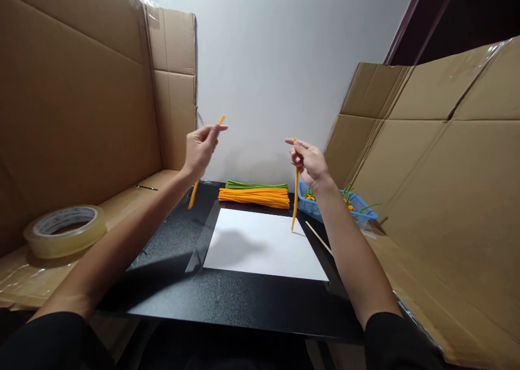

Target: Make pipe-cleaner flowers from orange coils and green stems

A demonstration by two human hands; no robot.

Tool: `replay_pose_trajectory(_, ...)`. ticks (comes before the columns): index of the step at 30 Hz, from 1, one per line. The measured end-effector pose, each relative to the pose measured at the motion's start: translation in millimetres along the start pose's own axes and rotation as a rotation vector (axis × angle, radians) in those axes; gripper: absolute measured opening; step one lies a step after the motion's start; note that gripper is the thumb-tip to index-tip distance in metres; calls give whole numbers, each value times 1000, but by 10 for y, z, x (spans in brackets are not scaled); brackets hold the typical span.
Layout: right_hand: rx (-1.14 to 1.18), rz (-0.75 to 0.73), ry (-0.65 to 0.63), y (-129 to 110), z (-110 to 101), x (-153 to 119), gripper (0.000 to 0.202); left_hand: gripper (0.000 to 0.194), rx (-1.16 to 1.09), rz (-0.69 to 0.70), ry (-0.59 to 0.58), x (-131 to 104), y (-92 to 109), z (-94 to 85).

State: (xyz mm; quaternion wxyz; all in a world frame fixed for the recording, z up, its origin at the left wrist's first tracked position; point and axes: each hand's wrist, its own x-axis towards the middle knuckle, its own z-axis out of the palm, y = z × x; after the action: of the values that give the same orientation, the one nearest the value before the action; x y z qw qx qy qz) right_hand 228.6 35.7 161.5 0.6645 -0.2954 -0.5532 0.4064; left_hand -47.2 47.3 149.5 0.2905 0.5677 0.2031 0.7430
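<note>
My left hand [201, 148] is raised above the left side of the table, its fingers pinched on an orange pipe cleaner [194, 194] whose tip pokes out above and whose tail hangs below the wrist. Level with it on the other side, my right hand [309, 160] pinches a second orange pipe cleaner [295, 199], which dangles almost straight down over the right edge of a white sheet [260, 245]. Behind the sheet lies a bundle of orange pipe cleaners [255, 196], with green pipe cleaners [255, 185] along its far side.
A blue basket [368, 214] with orange and green pieces stands at the right, partly behind my forearm. A thin wooden stick [319, 238] lies near it. A roll of clear tape [65, 230] rests at the left. Cardboard walls [77, 83] flank the black table [231, 299].
</note>
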Motion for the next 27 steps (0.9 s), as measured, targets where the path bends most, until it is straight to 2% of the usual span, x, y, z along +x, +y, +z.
replay_pose_trajectory(2, -51, -73, -81, -13, 191, -98, 18, 26, 15, 17, -183, -140, 65, 130)
replay_pose_trajectory(4, -82, -122, -148, -11, 375, -205, 29, 26, 43, 0, -316, -274, 113, 234)
replay_pose_trajectory(6, -109, -164, -187, -9, 527, -309, 31, 27, 106, -2, -395, -381, 159, 302)
replay_pose_trajectory(9, -122, -185, -180, -23, 673, -437, 25, 35, 213, 46, -466, -476, 227, 350)
replay_pose_trajectory(15, -60, -150, -207, -102, 770, -566, 15, 38, 215, 88, -385, -512, 306, 382)
replay_pose_trajectory(21, -19, -146, -223, -149, 822, -631, 12, 36, 231, 113, -336, -531, 342, 389)
replay_pose_trajectory(27, 34, -156, -187, -100, 857, -624, 17, 31, 237, 129, -323, -557, 345, 398)
